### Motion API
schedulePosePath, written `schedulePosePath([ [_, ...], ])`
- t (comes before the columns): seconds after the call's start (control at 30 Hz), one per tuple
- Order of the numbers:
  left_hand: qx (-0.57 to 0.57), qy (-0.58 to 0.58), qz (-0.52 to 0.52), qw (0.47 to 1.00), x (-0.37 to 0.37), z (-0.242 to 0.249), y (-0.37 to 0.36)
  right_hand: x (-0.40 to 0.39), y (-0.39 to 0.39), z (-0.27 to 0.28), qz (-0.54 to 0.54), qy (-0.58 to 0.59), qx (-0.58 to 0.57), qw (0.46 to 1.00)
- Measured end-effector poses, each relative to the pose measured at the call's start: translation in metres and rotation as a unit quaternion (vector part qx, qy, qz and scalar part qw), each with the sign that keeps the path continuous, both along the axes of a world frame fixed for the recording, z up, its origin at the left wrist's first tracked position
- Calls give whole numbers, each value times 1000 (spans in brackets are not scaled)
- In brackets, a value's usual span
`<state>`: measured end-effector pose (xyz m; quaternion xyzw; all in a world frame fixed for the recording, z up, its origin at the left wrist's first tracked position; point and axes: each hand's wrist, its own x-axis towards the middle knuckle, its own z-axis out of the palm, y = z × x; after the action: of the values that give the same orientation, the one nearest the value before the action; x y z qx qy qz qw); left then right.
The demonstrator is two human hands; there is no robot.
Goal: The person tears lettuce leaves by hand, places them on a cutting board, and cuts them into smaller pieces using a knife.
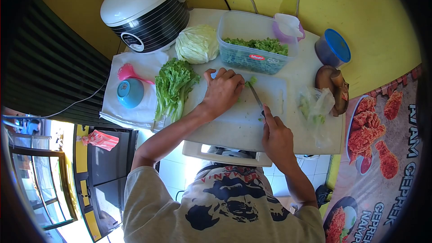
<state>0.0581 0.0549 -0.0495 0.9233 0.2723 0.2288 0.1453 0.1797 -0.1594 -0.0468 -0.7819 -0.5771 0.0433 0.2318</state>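
Observation:
My right hand [277, 138] is closed round the handle of a knife [257, 98], whose blade points up and left over the white cutting board [252, 112]. Small green lettuce pieces [252, 81] lie by the blade. At the board's upper left, my left hand [224, 91] has its fingers bent and pressed down together; what they hold, if anything, is hidden beneath them. A bunch of leafy lettuce [173, 87] lies left of the board. Behind the board, a clear plastic container [256, 58] holds cut lettuce.
Left: rice cooker [148, 13], cabbage [197, 45], blue bowl [130, 93] and pink spoon [128, 72] on a white cloth [112, 108]. Right: plastic bag [316, 108], blue-lidded tub [333, 47], stone mortar with pestle [332, 85]. A purple container [290, 27] stands behind.

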Motion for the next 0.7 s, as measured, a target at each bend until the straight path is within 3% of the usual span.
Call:
schedulePosePath([
  [0.13, 140, 16, 7, 990, -6, 7, -4, 0, -1, 5, 2, -11, -18, 1000],
  [0.43, 108, 43, -63, 991, -21, 5, -7, -7, 2, 1, 8, 10, 4, 1000],
  [0.7, 143, 64, -55, 986, -23, 6, -13, -16, 1, 0, 22, 32, -12, 999],
])
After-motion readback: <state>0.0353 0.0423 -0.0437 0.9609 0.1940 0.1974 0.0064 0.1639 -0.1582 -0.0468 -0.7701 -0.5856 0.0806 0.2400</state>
